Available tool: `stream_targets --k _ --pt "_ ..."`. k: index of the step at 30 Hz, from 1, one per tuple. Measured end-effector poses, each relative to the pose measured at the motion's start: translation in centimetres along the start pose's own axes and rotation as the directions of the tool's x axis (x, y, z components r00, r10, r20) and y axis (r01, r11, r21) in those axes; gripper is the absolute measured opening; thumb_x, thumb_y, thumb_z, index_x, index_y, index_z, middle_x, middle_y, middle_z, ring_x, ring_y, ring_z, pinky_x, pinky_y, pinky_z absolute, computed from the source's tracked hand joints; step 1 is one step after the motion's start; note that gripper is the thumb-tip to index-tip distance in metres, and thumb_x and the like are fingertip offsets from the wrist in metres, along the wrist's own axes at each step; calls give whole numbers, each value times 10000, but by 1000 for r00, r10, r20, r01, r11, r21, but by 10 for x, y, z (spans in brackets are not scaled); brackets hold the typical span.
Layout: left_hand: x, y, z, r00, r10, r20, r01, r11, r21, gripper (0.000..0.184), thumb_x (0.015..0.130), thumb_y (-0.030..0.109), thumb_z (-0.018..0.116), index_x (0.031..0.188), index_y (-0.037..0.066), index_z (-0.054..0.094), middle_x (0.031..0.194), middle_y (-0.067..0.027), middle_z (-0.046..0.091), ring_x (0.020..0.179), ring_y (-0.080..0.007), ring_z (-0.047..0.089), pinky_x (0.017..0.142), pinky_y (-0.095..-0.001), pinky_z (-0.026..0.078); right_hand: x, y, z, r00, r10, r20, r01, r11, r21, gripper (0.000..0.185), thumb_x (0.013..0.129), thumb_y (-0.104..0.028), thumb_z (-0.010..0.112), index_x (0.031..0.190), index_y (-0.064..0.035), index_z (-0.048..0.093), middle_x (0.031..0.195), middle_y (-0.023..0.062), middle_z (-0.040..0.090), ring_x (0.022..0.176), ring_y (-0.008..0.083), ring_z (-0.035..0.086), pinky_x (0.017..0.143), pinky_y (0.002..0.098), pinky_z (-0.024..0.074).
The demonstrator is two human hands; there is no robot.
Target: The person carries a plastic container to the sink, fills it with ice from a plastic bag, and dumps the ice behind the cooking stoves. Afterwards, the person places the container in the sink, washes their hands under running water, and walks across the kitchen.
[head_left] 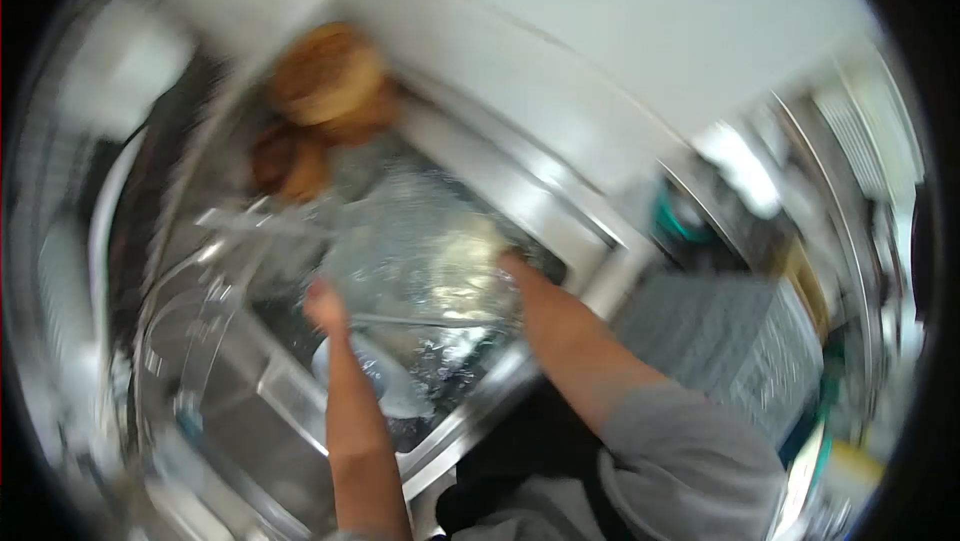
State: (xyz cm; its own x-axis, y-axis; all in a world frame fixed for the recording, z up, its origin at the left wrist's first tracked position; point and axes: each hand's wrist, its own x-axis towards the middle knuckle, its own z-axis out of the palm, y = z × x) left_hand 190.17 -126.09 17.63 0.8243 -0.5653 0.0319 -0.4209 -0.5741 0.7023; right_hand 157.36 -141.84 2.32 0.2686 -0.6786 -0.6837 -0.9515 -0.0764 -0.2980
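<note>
A see-through, box-like plastic container [390, 251] is tilted over the sink, with a bright yellowish reflection on its right part. My left hand [325, 308] grips its left side, fingers blurred by motion. At the opposite side is my right hand [512, 276], its fingers mostly hidden by the container. Below the container, a whitish translucent bowl-like piece [375, 381] lies in the sink [545, 346], among water or glints that I cannot tell apart.
Two brown round objects, a larger one [330, 76] and a smaller one [290, 161], stand at the sink's far corner. A grey box-like block [715, 341] is to the right. A white wall [600, 31] rises behind the metal sink edge.
</note>
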Motion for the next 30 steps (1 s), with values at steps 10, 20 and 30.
stream_targets --k 10,20,30 --pt "-14 74 -54 894 -253 371 33 861 507 296 742 180 610 1012 61 640 1021 -179 653 967 -340 632 803 -446 517 -27 -7 -49 975 207 -87 -148 886 440 447 924 -357 500 1201 -12 563 1194 186 575 1048 294 585 821 421 493" --pt "-112 79 -170 938 -329 109 294 921 256 221 758 108 546 944 31 640 984 -210 648 932 -373 625 788 -469 508 -13 -55 -77 717 -511 -475 671 692 268 277 898 -200 514 890 41 650 841 181 659 674 260 549 655 396 446" --pt "-198 31 -202 910 -414 -25 407 903 -136 235 827 189 547 958 10 624 982 -247 629 966 -405 599 833 -488 475 -156 -144 -203 562 -751 -347 562 654 -506 459 879 -430 544 814 3 682 764 246 643 758 407 599 725 503 475"
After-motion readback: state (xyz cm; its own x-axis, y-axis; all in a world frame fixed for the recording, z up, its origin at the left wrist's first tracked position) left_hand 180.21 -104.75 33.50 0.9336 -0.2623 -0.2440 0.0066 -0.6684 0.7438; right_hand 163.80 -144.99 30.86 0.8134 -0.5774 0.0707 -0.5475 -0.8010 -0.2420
